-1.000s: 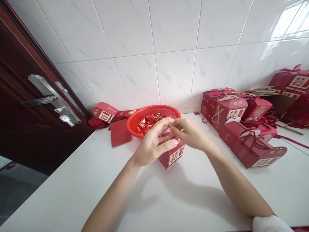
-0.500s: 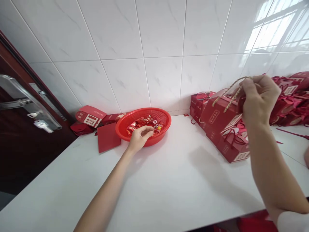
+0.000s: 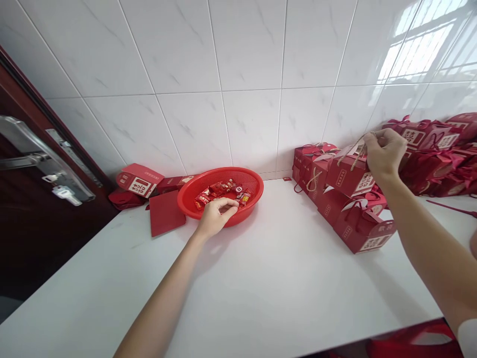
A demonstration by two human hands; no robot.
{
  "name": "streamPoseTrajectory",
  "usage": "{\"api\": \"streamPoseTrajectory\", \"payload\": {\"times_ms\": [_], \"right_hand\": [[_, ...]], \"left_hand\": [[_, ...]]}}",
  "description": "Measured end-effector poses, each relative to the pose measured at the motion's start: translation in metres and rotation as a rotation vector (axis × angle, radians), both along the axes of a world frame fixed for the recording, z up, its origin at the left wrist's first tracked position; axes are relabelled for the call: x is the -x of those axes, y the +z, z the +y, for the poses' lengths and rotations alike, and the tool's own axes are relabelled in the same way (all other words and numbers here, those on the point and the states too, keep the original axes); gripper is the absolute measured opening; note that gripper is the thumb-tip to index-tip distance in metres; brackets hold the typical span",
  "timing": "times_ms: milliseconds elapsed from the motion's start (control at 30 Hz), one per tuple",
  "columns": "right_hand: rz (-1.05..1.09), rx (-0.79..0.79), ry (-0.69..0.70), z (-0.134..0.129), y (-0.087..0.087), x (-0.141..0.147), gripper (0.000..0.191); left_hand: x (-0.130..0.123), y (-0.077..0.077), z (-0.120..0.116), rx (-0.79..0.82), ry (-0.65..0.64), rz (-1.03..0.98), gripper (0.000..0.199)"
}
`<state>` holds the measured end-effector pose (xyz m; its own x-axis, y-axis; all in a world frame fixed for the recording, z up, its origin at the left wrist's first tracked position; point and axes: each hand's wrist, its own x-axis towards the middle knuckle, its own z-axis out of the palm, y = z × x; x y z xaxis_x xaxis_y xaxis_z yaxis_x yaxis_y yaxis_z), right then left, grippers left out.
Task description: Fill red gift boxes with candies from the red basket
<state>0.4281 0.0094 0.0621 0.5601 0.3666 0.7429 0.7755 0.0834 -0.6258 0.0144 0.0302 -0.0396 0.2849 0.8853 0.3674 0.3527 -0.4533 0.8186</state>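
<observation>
At the upper right, my right hand (image 3: 385, 151) is closed round the twisted rope handle (image 3: 352, 159) of a red gift box (image 3: 350, 174). That box hangs level on top of the other red gift boxes (image 3: 357, 228); whether it rests on them I cannot tell. My left hand (image 3: 216, 216) is over the front rim of a red plastic basket (image 3: 184, 199). Its fingers are bent and pinched towards the thumb; anything between them is hidden. Small wrapped candies (image 3: 223, 189) lie inside the basket, partly behind the hand.
Ribboned red boxes (image 3: 428, 159) are piled along the wall at the far right. A flat red card (image 3: 167, 214) and a few red boxes (image 3: 140, 179) lie left of the basket on the white table (image 3: 253, 278). A door with keys (image 3: 63, 191) stands at the left.
My right hand has moved left and down with the gift box, bringing it over the other boxes. My left hand stays at the basket, its fingers slightly closer together.
</observation>
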Motion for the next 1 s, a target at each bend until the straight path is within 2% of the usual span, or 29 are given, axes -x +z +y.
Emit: {"api": "streamPoseTrajectory", "payload": {"times_ms": [133, 333, 533, 667, 767, 833, 900, 967, 1000], "right_hand": [[0.076, 0.084, -0.038, -0.001, -0.005, 0.011, 0.025], [-0.027, 0.302, -0.002, -0.009, -0.004, 0.020, 0.024], [-0.078, 0.453, 0.004, -0.008, 0.003, 0.016, 0.021], [-0.088, 0.558, 0.056, -0.006, 0.007, 0.013, 0.022], [-0.078, 0.573, 0.067, -0.005, 0.013, 0.012, 0.024], [-0.058, 0.517, 0.043, -0.006, 0.018, 0.012, 0.025], [-0.019, 0.443, 0.017, -0.008, 0.023, 0.013, 0.028], [0.021, 0.377, -0.002, -0.009, 0.025, 0.014, 0.030], [0.040, 0.348, -0.008, -0.010, 0.025, 0.014, 0.029]], "left_hand": [[0.000, 0.001, -0.001, -0.010, 0.001, 0.020, 0.025], [-0.001, -0.001, -0.001, -0.034, 0.001, 0.037, 0.022], [-0.003, -0.001, -0.001, -0.038, -0.003, 0.045, 0.022], [0.000, -0.002, -0.001, -0.045, -0.002, 0.052, 0.020], [-0.002, -0.002, -0.005, -0.098, 0.022, 0.043, 0.019], [-0.015, -0.002, -0.010, -0.180, 0.036, 0.019, 0.018], [-0.042, -0.002, -0.016, -0.237, -0.016, 0.005, 0.019], [-0.084, -0.003, -0.020, -0.206, -0.168, 0.009, 0.023], [-0.109, -0.003, -0.021, -0.155, -0.286, 0.035, 0.031]]}}
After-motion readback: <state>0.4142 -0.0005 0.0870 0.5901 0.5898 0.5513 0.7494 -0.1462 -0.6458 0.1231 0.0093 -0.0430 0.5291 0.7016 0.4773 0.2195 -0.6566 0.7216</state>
